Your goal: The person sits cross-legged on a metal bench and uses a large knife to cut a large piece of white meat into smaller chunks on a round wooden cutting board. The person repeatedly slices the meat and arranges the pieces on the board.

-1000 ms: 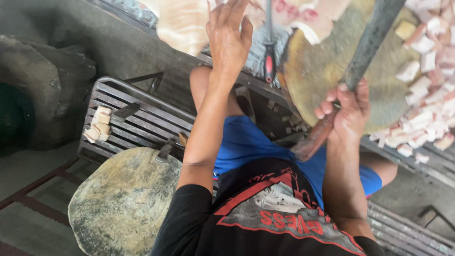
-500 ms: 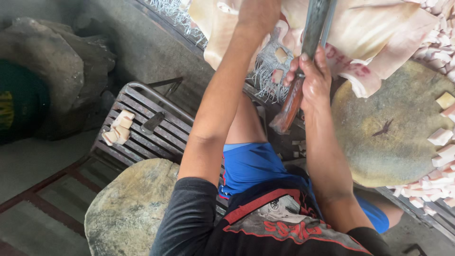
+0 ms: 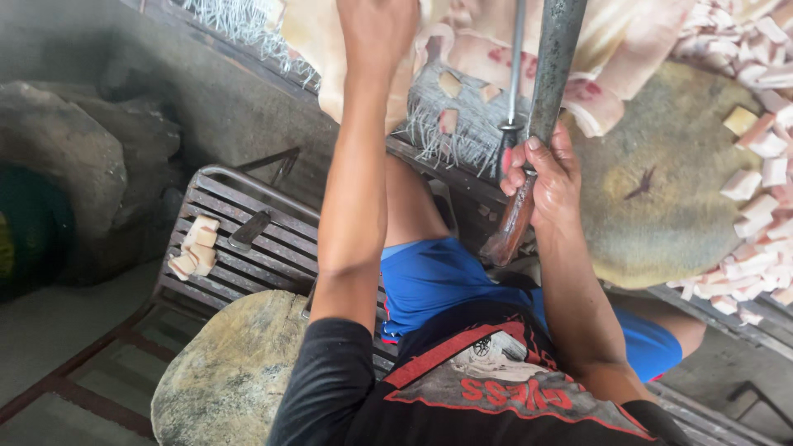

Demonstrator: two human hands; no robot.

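Single view: head-worn camera, looking steeply down along the person's own torso and arms. Close range; round chopping block point(image 3: 661, 190) at right, slatted metal rack point(image 3: 248, 248) at left.

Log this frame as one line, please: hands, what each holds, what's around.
left hand: on pale meat slab | right hand: grip shut on cleaver, blade up | round chopping block: cut cubes at edge

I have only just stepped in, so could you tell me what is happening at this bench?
A seated person is cutting up pale slabs of meat. The right hand grips the wooden handle of a big cleaver, blade raised. The left hand reaches up onto the slabs. Cut cubes lie heaped on the round chopping block to the right. A second block and a metal rack with a few pieces stand to the left.
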